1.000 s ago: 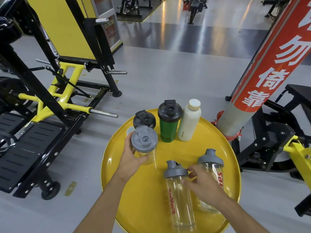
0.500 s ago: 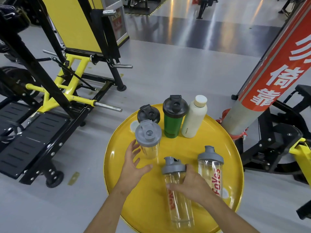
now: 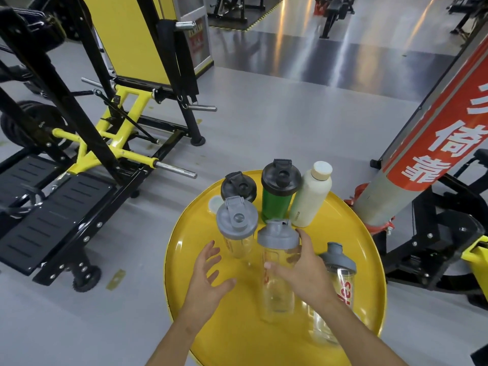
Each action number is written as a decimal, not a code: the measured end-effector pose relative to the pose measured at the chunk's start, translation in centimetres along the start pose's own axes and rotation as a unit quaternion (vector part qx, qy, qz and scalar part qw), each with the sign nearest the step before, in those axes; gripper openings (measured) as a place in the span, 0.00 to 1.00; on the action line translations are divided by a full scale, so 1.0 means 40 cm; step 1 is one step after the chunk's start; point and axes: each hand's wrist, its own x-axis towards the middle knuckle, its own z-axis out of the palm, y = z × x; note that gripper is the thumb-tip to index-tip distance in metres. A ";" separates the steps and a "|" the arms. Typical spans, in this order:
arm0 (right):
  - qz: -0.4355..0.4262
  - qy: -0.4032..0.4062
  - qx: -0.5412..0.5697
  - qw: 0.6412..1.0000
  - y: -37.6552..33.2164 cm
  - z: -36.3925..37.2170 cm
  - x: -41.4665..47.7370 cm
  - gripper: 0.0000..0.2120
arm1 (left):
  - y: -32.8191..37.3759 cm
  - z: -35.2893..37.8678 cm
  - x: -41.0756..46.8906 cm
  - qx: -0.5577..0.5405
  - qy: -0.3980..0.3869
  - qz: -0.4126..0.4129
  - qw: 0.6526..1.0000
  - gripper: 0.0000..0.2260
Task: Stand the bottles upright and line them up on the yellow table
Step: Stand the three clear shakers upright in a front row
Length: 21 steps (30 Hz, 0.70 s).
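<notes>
Round yellow worktop [image 3: 184,262], glossy, raised rim all round. Bare room on its near-left part and front; the back and right are crowded. Grey floor beyond the rim, black-and-yellow gym frame [image 3: 105,143] to the left, red-banded pillar [image 3: 433,154] close on the right.

My right hand [image 3: 303,268] grips a clear bottle [image 3: 277,286] with grey flip lid, fingers wrapped round its upper body, bottle roughly upright near the middle. My left hand [image 3: 208,281] is empty, fingers spread, hovering over the worktop just left of it, touching nothing.

Second clear grey-lid bottle [image 3: 237,231] stands just behind-left. Third clear one [image 3: 335,283], red lettering, is at right, partly behind my wrist. Back row: black-lid shaker [image 3: 239,186], green shaker [image 3: 277,199] with black lid, matte cream bottle [image 3: 311,199] leaning against it, all near the far rim.
</notes>
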 end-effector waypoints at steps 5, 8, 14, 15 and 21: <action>-0.059 0.035 0.060 0.996 -0.011 -0.006 0.020 0.51 | -0.006 0.021 -0.008 -0.011 0.009 -0.016 1.000 0.37; -0.102 0.044 0.083 0.990 -0.013 -0.009 0.029 0.49 | -0.007 0.024 -0.014 -0.017 0.006 -0.023 1.000 0.36; -0.148 0.058 0.093 0.983 -0.014 -0.008 0.059 0.44 | -0.003 0.020 -0.021 -0.018 0.014 -0.028 0.999 0.35; -0.149 0.058 0.093 0.983 -0.013 -0.006 0.065 0.44 | -0.004 0.018 -0.022 -0.018 0.014 -0.029 0.999 0.35; -0.156 0.054 0.099 0.981 -0.004 0.000 0.090 0.45 | -0.005 0.014 -0.033 -0.016 0.017 -0.037 0.999 0.34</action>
